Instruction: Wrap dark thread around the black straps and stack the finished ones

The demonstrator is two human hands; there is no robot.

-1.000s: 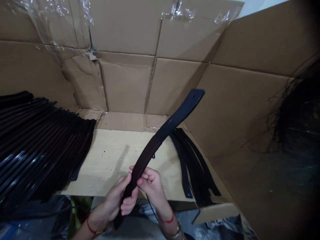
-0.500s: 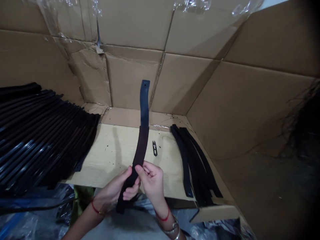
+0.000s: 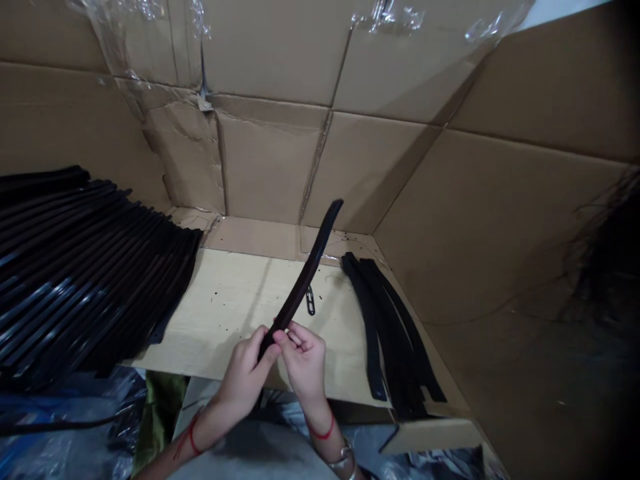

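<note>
A long dark strip [image 3: 303,280], black toward its far end and dark brown nearer me, slants up and to the right from both hands. My left hand [image 3: 249,365] is closed around its near part, thumb on top. Beside it my right hand [image 3: 303,360] pinches the strip's edge between thumb and fingers. The strip is turned nearly edge-on, and its near end is mostly hidden behind my left hand. Small black thread snips [image 3: 311,303] lie on the board just beyond my right hand, partly covered by the strip.
Many similar dark strips [image 3: 90,280] lie fanned out at the left. Several black strips [image 3: 385,327] rest at the right of the pale board [image 3: 225,300]. Cardboard walls [image 3: 270,160] stand behind and to the right. Plastic bags [image 3: 80,433] lie below the board at left.
The strip has been turned from flat-facing to nearly edge-on, its far end swinging right and down. My left hand has rolled over so its back faces up; my right hand has hardly moved.
</note>
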